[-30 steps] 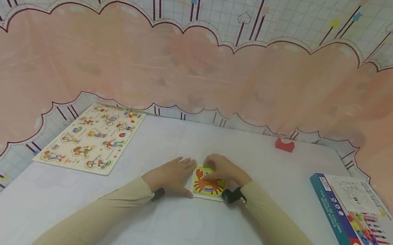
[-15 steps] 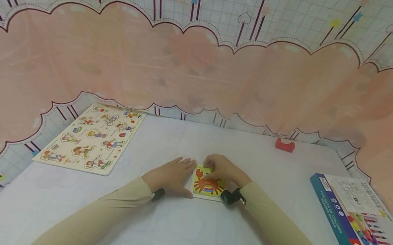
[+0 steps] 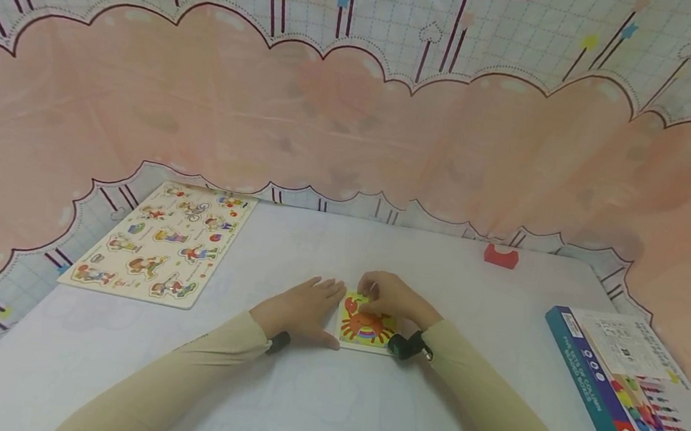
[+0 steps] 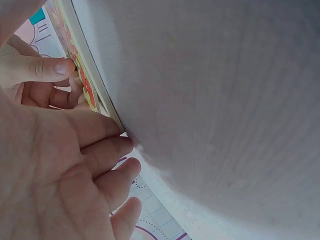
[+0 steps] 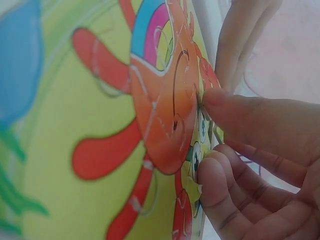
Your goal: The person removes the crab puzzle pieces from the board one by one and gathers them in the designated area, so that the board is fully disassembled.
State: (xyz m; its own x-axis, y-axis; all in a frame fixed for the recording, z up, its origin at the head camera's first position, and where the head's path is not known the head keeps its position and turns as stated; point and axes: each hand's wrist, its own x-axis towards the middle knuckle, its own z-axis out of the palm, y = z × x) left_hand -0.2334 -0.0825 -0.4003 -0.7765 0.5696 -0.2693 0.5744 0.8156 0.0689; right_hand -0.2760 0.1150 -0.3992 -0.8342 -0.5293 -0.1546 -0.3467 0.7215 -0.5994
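Note:
A small square crab puzzle [image 3: 363,333] lies on the table, its orange and red crab on a yellow ground. My right hand [image 3: 398,300] is over its upper part. In the right wrist view, thumb and curled fingers pinch a puzzle piece [image 5: 218,132] by the crab's eyes [image 5: 196,160]; it stands slightly off the board, and the fingers hide much of it. My left hand [image 3: 301,311] lies flat along the puzzle's left side. In the left wrist view its fingertips [image 4: 120,145] touch the board's edge, fingers nearly straight.
A large wooden puzzle board [image 3: 167,244] with pictures of children lies at the left. On the right is a flat teal-edged box [image 3: 641,388] labelled as beaded boxes. A red notched block [image 3: 501,256] sits near the back edge. A patterned curtain [image 3: 357,123] hangs behind the white table.

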